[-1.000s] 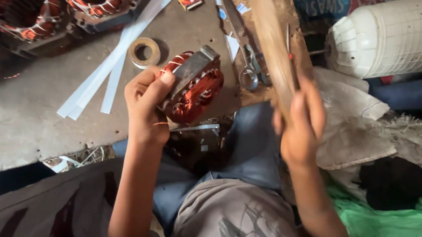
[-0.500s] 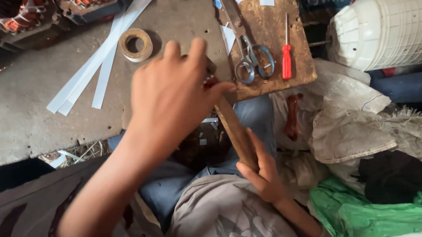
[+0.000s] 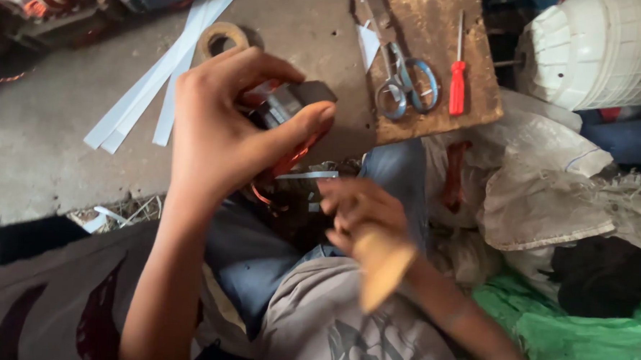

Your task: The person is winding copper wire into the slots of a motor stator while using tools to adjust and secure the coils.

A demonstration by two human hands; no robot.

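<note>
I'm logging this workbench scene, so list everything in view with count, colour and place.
motor stator: one, grey with copper windings, in left hand
wooden stick: one, tan, blurred, in right hand
scissors: one, blue-handled, on board
screwdriver: one, red handle, on board
wooden board: one, brown, upper centre
tape roll: one, tan, floor
paper strips: several, white, floor
fan guard: one, white, upper right
left hand: grips stator
right hand: grips stick
</note>
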